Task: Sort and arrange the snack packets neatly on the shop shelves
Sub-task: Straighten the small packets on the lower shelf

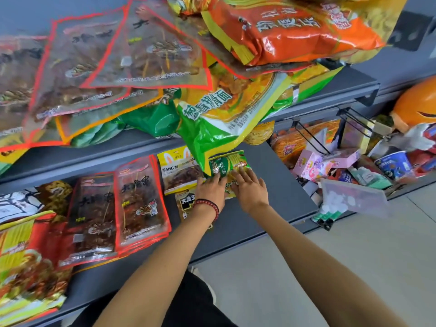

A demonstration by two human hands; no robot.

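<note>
Two grey shelves hold snack packs; upper one, above both hands, piled w/ a big orange bag and a large green-yellow noodle bag hanging over its edge. Left of the hands, clear red-edged packs lie stacked flat. Left hand, beaded bracelet at wrist, and right hand rest side by side, fingers extended, pressing a small green packet onto the lower shelf, just below the hanging bag.
</note>
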